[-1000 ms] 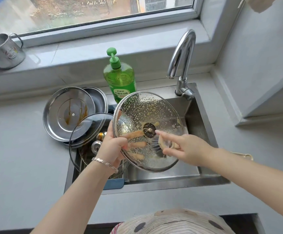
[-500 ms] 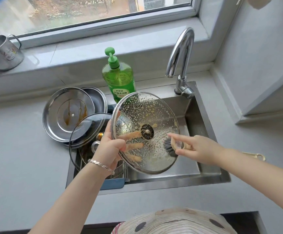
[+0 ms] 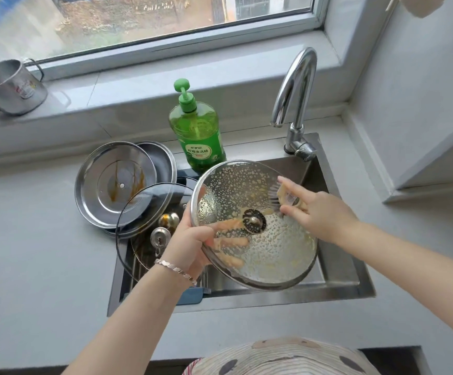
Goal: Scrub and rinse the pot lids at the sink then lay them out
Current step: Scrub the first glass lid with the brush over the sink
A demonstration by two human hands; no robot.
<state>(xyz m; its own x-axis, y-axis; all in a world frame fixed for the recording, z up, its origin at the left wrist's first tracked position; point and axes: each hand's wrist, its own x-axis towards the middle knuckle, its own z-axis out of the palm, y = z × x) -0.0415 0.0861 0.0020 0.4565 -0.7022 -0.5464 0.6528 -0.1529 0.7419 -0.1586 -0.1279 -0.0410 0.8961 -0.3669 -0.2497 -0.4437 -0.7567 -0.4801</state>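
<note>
1. We held the glass lid tilted over the sink, clear of the basin floor.
2. The left hand gripped the lid's left rim. The thumb lay over the near face, and the fingers pressed the far face, showing through the glass.
3. The right hand pinched the brush between thumb and fingers, with the forefinger stretched out above it. The bristles met the glass up and right of the centre fitting.
4. Change: a second earlier the bristles worked just below and right of the centre. Half a second earlier they sat at the right rim. The stroke had therefore swept up the right side, while the left-hand grip stayed as it was.
5. Suds covered nearly the whole near face, so we judged scrubbing of this face close to complete. Rinsing was the likely next step. No water showed at the tap.
6. A stained steel lid and a second glass lid waited at the sink's left edge. We judged both unwashed, and no lid was laid out yet.
</note>
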